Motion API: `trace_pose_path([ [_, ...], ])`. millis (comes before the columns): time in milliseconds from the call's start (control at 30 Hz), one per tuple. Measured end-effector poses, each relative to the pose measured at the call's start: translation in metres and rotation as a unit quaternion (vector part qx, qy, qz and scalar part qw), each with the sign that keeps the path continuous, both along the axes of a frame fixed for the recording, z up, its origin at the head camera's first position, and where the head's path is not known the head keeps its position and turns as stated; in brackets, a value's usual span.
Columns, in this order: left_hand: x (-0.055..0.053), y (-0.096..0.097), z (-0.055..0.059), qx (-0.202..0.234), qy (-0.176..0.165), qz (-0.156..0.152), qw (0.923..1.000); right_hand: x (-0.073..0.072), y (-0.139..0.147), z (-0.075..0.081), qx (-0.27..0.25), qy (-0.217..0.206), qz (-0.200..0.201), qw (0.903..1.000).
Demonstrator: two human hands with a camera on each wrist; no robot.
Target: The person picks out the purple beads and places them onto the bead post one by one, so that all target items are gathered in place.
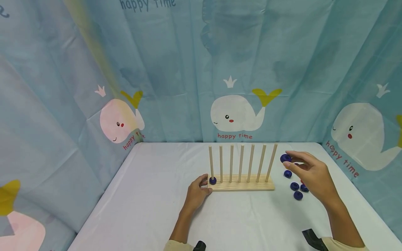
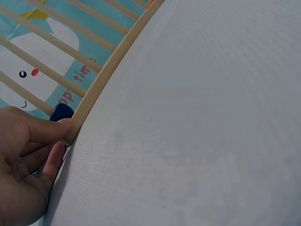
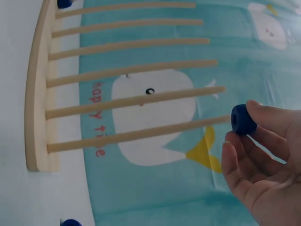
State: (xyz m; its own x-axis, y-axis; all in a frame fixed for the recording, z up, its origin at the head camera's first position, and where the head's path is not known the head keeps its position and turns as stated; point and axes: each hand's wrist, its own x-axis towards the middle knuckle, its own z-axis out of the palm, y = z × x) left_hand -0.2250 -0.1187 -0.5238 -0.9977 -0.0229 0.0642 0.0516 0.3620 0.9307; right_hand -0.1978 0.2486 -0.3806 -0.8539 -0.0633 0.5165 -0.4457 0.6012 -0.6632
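A wooden peg rack (image 1: 242, 187) with several upright pegs stands on the table. One dark blue bead (image 1: 212, 181) sits at the foot of its leftmost peg. My left hand (image 1: 197, 192) grips the left end of the base, thumb in front; the left wrist view shows the thumb and fingers pinching that end (image 2: 70, 134). To the right of the pegs, my right hand (image 1: 314, 176) pinches another blue bead (image 3: 242, 119) between thumb and fingertips, raised to about peg-top height. In the right wrist view this bead's hole faces the pegs, close to a peg's tip.
Several loose blue beads (image 1: 294, 186) lie right of the rack, below my right hand. A red piece (image 1: 302, 181) is mostly hidden behind that hand. White cloth covers the table (image 1: 157, 195); a blue whale-print curtain (image 1: 176, 115) hangs behind and at both sides.
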Motion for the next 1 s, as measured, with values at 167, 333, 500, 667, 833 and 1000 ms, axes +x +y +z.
trace_pose_path([
  [167,0.000,0.001,0.001,-0.002,-0.005,0.002,1.0000,-0.002,-0.012,0.006,-0.011,0.018,0.027,0.9994],
  [333,0.000,0.000,0.000,-0.004,-0.003,0.002,1.0000,-0.005,-0.024,0.011,-0.015,0.018,0.050,0.9985],
  [500,0.000,0.000,-0.001,-0.005,-0.004,0.003,1.0000,-0.009,-0.032,0.013,-0.013,0.017,0.065,0.9977],
  [667,0.000,0.001,-0.001,0.002,-0.004,0.000,1.0000,-0.012,-0.039,0.014,-0.015,0.028,0.080,0.9963],
  [833,0.000,0.001,0.000,0.001,-0.004,-0.003,1.0000,-0.007,-0.053,0.028,-0.023,0.037,0.100,0.9941],
  [1000,0.000,0.001,0.001,0.001,-0.004,-0.005,1.0000,0.004,-0.068,0.048,-0.008,0.046,0.097,0.9942],
])
